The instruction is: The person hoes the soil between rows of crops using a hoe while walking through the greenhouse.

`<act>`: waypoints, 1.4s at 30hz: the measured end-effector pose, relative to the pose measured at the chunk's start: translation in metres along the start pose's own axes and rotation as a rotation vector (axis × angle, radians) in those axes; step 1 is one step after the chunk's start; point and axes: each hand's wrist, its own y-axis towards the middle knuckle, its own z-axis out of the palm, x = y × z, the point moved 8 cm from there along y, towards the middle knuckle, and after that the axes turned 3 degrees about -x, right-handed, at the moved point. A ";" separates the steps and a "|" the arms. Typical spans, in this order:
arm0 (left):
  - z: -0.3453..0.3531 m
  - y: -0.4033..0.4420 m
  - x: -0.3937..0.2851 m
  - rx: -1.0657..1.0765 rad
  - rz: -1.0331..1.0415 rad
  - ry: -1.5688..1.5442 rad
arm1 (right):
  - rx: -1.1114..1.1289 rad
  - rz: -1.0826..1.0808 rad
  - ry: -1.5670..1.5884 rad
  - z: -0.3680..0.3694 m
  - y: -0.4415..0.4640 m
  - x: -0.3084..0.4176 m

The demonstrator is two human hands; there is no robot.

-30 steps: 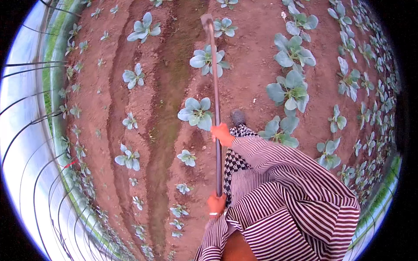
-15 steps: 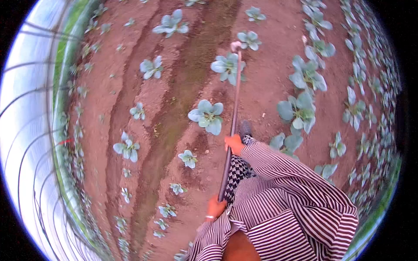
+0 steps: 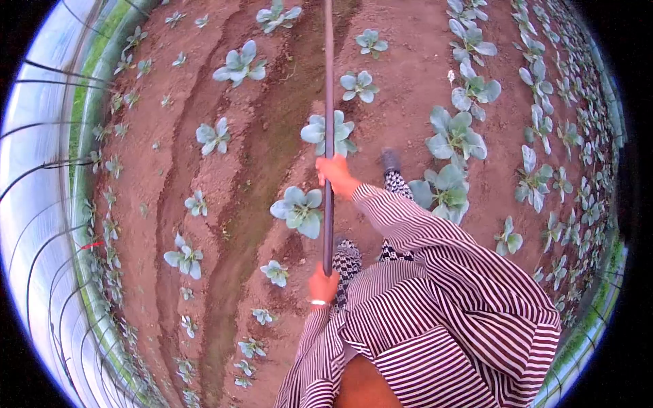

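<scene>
A long dark handle (image 3: 329, 75) runs nearly upright through the view and leaves it at the top edge, so its far end is out of sight. My left hand (image 3: 323, 285), with a white band at the wrist, is closed round its lower end. Farther up, my right hand (image 3: 334, 174) grips the same handle. Beneath the handle, just beyond my right hand, lies a leafy plant (image 3: 343, 131). Another plant (image 3: 298, 210) grows to the left, between the heights of my two hands.
Rows of leafy plants (image 3: 456, 134) stand in reddish soil (image 3: 408, 88) on both sides. A darker furrow (image 3: 262, 163) runs to the left of the handle. My shoes (image 3: 390, 160) and patterned trousers show below. Curved dark hoops and pale sheeting (image 3: 34, 177) line the far left.
The tool has swung up and away, and its head has left the view. Both hands have moved higher in view, still round the handle. A second leg now shows.
</scene>
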 end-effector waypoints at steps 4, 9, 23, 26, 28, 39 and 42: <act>0.042 0.071 -0.109 -0.016 0.022 -0.136 | -0.043 -0.112 -0.282 -0.037 0.105 0.088; 0.104 0.082 -0.178 0.244 -0.158 -0.126 | -0.113 0.065 -0.572 -0.131 0.169 0.086; 0.049 -0.013 -0.144 0.339 -0.373 0.036 | -0.019 0.547 0.130 -0.139 0.067 -0.019; 0.060 0.025 -0.166 0.252 -0.228 -0.038 | 0.111 0.527 0.342 -0.133 0.105 0.005; 0.081 0.048 -0.169 0.273 -0.196 -0.123 | 0.028 0.439 0.213 -0.128 0.136 0.033; 0.065 -0.001 -0.139 0.340 -0.245 -0.208 | 0.247 0.143 -0.341 -0.168 0.100 -0.038; 0.047 -0.022 -0.121 0.365 -0.238 -0.174 | -0.120 0.637 -0.168 -0.158 0.062 -0.064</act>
